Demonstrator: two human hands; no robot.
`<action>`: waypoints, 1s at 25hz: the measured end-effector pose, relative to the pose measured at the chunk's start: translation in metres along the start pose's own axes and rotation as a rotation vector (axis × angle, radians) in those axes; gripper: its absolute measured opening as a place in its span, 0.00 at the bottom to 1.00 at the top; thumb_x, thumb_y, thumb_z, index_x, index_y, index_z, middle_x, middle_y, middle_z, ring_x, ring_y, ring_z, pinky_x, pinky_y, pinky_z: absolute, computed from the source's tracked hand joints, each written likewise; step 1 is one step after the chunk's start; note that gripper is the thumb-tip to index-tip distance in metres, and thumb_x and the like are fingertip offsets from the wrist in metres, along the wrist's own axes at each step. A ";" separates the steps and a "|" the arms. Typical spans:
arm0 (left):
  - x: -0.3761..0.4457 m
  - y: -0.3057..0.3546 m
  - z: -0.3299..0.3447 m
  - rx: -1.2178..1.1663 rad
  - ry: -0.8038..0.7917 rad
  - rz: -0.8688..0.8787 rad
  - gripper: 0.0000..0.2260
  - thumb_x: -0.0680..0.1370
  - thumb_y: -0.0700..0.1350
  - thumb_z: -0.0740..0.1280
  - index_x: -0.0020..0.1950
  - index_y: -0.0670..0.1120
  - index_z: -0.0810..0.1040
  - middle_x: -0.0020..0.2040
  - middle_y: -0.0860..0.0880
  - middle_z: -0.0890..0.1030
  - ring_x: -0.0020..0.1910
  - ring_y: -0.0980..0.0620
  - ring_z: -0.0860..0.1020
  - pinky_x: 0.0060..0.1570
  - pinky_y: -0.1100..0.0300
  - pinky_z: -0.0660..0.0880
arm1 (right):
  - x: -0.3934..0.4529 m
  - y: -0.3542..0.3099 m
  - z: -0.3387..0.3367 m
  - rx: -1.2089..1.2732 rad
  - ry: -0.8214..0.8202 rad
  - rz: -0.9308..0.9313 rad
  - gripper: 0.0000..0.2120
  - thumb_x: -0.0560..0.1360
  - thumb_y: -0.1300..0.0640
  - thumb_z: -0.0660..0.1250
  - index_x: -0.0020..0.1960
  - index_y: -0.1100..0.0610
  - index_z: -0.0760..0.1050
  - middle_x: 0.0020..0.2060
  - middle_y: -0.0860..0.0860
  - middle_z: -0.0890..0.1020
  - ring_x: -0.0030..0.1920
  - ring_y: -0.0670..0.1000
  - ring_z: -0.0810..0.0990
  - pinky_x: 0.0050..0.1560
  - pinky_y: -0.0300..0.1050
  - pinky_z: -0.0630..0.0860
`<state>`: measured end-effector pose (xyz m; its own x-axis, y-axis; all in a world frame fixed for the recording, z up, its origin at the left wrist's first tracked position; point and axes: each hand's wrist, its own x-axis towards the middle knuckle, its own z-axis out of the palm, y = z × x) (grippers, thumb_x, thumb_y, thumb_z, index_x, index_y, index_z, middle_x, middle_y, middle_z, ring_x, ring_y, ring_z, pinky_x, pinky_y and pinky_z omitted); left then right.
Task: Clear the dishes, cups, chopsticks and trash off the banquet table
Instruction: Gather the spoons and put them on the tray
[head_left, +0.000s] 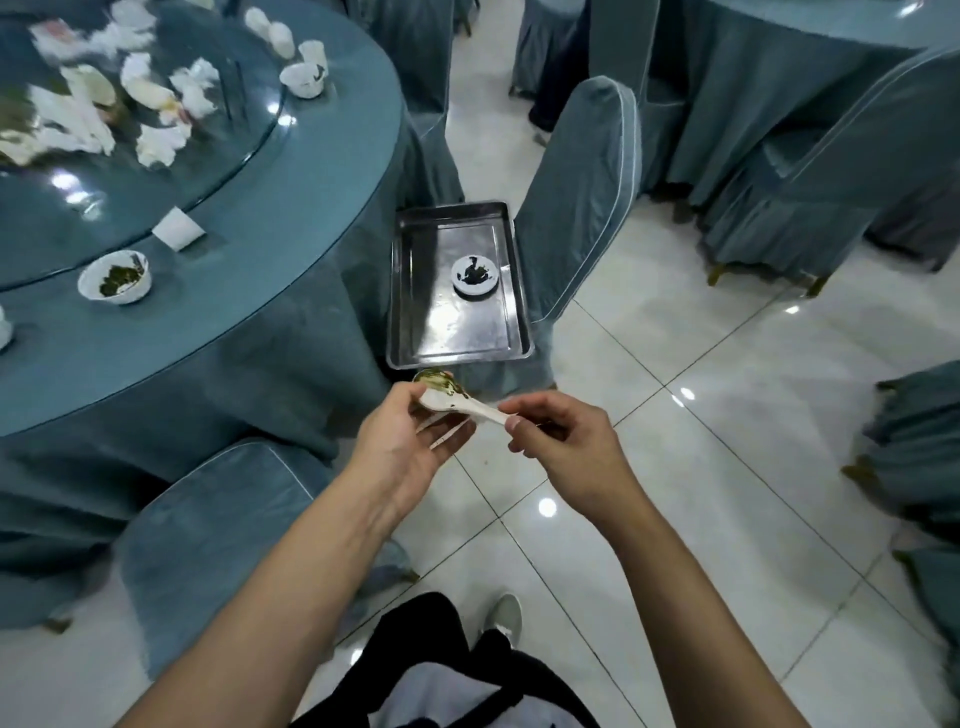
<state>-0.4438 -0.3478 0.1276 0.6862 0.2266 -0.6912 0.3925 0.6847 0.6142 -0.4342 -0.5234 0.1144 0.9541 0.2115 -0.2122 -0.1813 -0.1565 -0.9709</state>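
A white ceramic spoon smeared with green food is held in front of me, just below the steel tray. My left hand grips its bowl end together with what look like pale chopsticks. My right hand pinches the end of the spoon's handle. The tray sits on a covered chair seat and holds one dirty small white dish. On the round banquet table at the left stand a dirty white bowl, a white cup, another bowl and several crumpled napkins.
Blue-covered chairs surround me: one right behind the tray, one at my lower left, others at the right by a second table. The glossy white tile floor stretches to my right.
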 end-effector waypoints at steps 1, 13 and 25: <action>0.007 0.003 0.001 -0.002 0.027 0.010 0.09 0.80 0.39 0.62 0.51 0.36 0.79 0.49 0.37 0.82 0.49 0.40 0.82 0.52 0.46 0.81 | 0.011 0.000 -0.001 0.010 -0.013 0.002 0.10 0.76 0.63 0.72 0.47 0.48 0.85 0.41 0.53 0.86 0.39 0.48 0.84 0.42 0.36 0.78; 0.101 0.056 0.033 -0.033 0.100 0.046 0.11 0.82 0.39 0.62 0.61 0.36 0.77 0.52 0.36 0.84 0.45 0.43 0.83 0.46 0.51 0.83 | 0.154 -0.015 0.001 -0.009 0.012 0.033 0.06 0.76 0.63 0.72 0.46 0.53 0.85 0.39 0.50 0.86 0.39 0.45 0.83 0.47 0.42 0.83; 0.225 0.150 0.069 0.013 0.154 0.022 0.08 0.81 0.39 0.65 0.53 0.38 0.83 0.44 0.41 0.86 0.44 0.45 0.82 0.47 0.51 0.82 | 0.317 -0.041 0.029 -0.015 0.056 0.099 0.08 0.78 0.65 0.69 0.47 0.55 0.85 0.36 0.48 0.85 0.36 0.44 0.83 0.39 0.34 0.78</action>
<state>-0.1885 -0.2415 0.0904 0.5934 0.3459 -0.7268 0.3870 0.6691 0.6344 -0.1317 -0.4223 0.0835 0.9435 0.1404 -0.3002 -0.2722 -0.1886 -0.9436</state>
